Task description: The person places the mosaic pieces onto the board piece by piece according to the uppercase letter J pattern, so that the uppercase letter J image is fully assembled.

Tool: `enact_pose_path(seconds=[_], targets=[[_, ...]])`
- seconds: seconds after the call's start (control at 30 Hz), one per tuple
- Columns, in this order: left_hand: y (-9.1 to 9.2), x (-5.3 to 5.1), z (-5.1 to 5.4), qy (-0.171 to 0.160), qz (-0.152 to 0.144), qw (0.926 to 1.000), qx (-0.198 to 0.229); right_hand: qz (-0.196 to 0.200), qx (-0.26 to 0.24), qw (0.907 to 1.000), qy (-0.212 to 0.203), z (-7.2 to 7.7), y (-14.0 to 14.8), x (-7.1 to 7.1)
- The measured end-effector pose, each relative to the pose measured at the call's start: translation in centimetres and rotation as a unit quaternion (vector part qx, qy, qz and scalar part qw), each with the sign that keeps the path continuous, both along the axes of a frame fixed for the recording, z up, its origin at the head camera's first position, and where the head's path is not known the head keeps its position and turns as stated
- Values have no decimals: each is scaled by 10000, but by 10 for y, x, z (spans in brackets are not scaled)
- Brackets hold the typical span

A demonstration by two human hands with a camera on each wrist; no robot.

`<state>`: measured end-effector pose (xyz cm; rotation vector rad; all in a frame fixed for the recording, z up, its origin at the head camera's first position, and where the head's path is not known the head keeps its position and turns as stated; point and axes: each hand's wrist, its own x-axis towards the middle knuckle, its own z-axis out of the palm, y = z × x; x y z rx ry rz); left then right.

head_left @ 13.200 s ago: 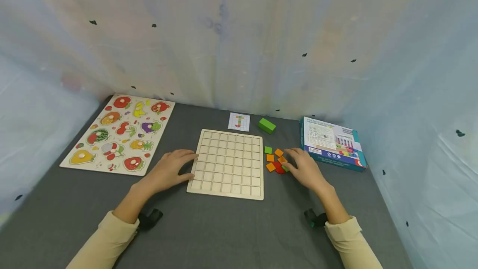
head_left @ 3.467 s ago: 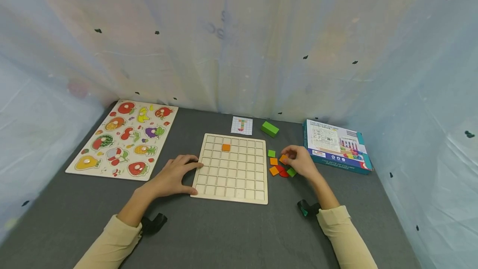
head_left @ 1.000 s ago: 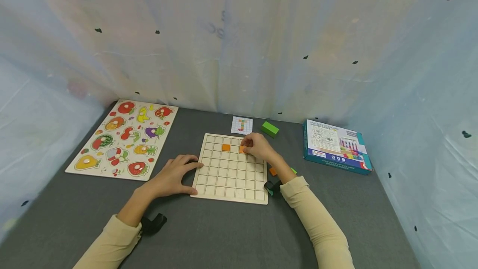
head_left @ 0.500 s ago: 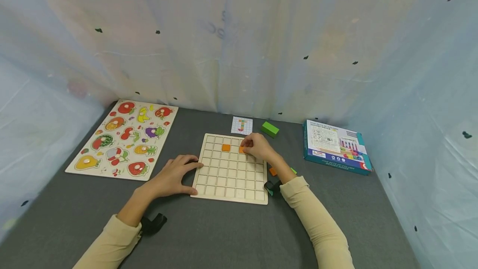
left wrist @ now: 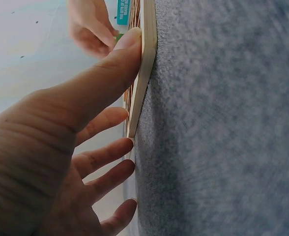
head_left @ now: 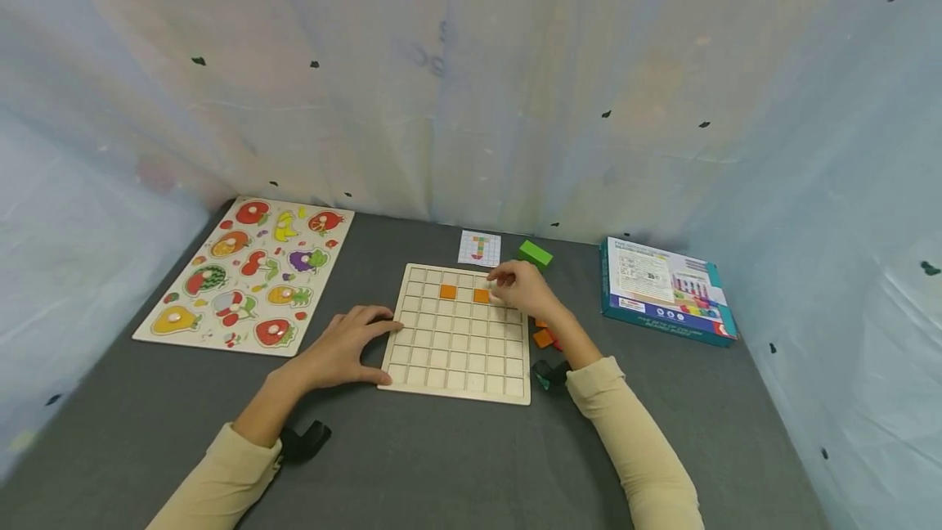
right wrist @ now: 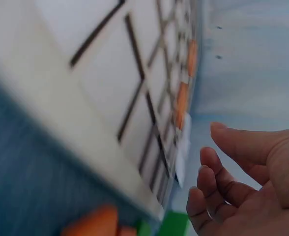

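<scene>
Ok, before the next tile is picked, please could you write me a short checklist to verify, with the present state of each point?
1. The left hand touches the board: ok, at its left edge.
2. The right hand is free: ok, it holds nothing.
3. The two orange tiles share one row: ok, one square apart.
4. Those tiles sit fully flat: cannot tell.
5. The pattern card is readable: ok, uncovered behind the board.
6. The loose tiles are all visible: not ok, the right arm hides some.

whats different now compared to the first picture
Two orange tiles went left from the tile pile onto the board; the right hand moved left too and has let go. The left hand stayed at the board's left edge; fruit puzzle and box stayed put.
</scene>
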<state>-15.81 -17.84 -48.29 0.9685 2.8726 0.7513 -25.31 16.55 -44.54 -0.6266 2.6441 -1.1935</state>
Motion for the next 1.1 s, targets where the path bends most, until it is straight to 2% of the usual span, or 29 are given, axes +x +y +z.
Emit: enact_pose_path(seconds=[0.23,0.4,0.53,0.8,1.1], targets=[[1,0,0,24,-8,10000,-14,-58,18,10000,40,5,62,38],[0,0,1,66,5,10000,-19,-549,-11,9984,121,0,107,66],[0,-1,2,21,0,10000,-48,-918,-60,9957,125,-7,127,79],[1,0,2,-27,1,10000,-26,-1157,-270,9928,132,-21,132,83],[2,1,2,-43,8,10000,-14,-1087,-427,9930,169,-21,127,83]])
